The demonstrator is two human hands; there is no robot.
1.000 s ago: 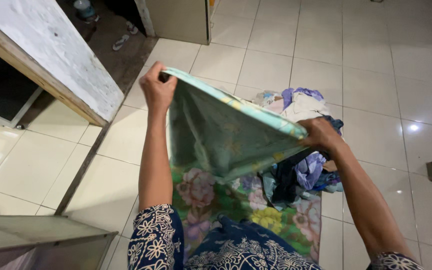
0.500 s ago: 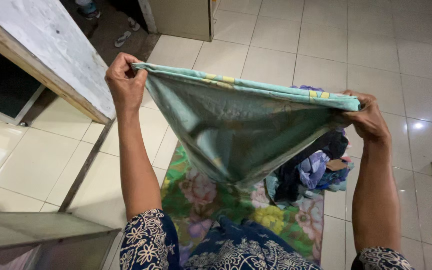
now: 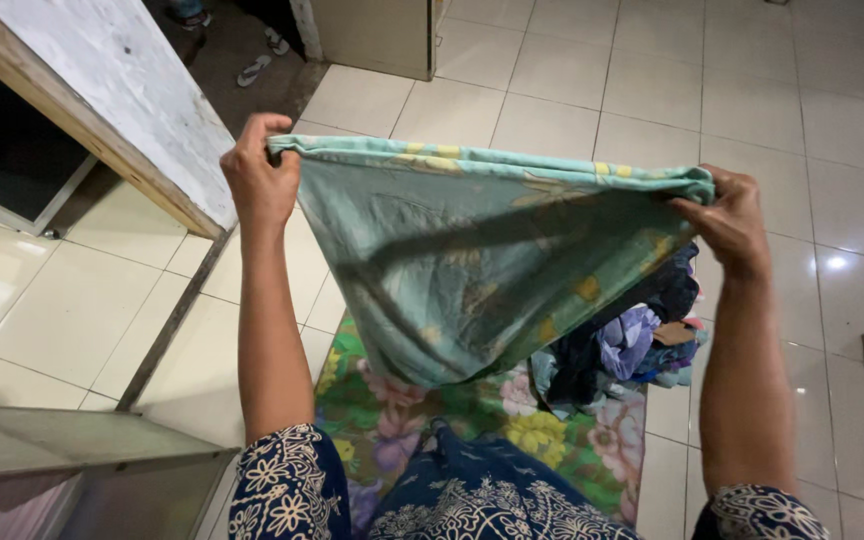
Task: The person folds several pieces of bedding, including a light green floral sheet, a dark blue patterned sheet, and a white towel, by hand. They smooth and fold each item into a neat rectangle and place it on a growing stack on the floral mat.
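Teal floral cotton cloth (image 3: 472,270) hangs stretched: our left hand (image 3: 260,180) and right hand (image 3: 727,222) pinch its top corners. Folding stage, we judge; next, join corners evenly.

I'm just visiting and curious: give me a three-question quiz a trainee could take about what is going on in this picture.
1. True or false: both hands grip the teal cloth by its top edge.
2. What lies under the heap of clothes? A) a floral mat B) a wooden crate C) a bucket
3. Which hand is nearer the white slanted board?

Key:
1. True: left hand and right hand each pinch a corner.
2. A, the floral mat.
3. The left hand.
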